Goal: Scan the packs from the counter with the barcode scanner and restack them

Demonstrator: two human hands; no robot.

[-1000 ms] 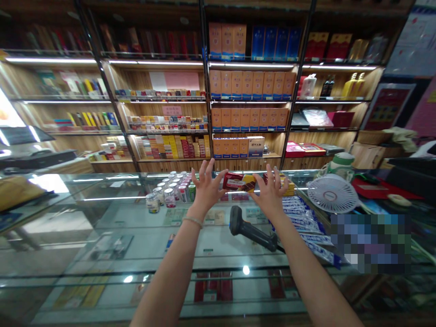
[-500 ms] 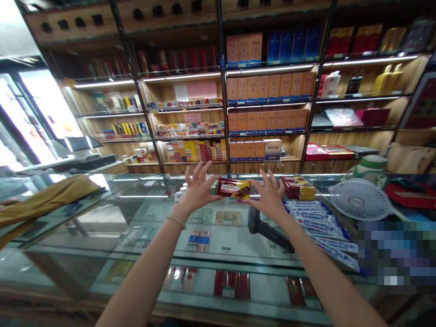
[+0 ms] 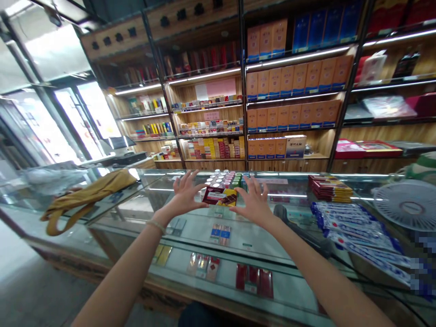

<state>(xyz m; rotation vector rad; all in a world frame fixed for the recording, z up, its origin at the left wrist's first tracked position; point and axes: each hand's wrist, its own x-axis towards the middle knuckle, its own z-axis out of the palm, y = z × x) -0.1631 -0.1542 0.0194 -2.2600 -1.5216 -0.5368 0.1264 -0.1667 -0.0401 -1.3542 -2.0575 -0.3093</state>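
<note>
1. Spreading across the lower half of the frame, the glass table [image 3: 129, 211] could be scratched if something hard fell on it. Its panes are flat, smooth and glossy, with straight edges.
2. At centre left, the mustard bag [image 3: 95, 193] might slide if its looped strap were snagged; it looks like soft, creased cloth.
3. At lower right, the blue-and-white packets [image 3: 354, 227] could skid out of their overlapping row if the right forearm swung wide. They are long, slim and shiny.
4. The dark scanner [image 3: 315, 240], right of centre and partly hidden by that forearm, could be knocked or dragged by its thin cable [image 3: 374, 284]. Its casing seems hard plastic.
5. Near the centre, the left hand [image 3: 184, 195] and right hand [image 3: 255, 200] each pinch one end with thumb and forefinger, the other fingers fanned. Uneven squeezing could twist the load.
6. Between them, at the frame's centre, is the wrapped bar [image 3: 220, 196] — thin, rectangular, red and yellow. Its slick-looking wrapper may slip if either pinch loosens; pressing inward could bend or snap it.
</note>
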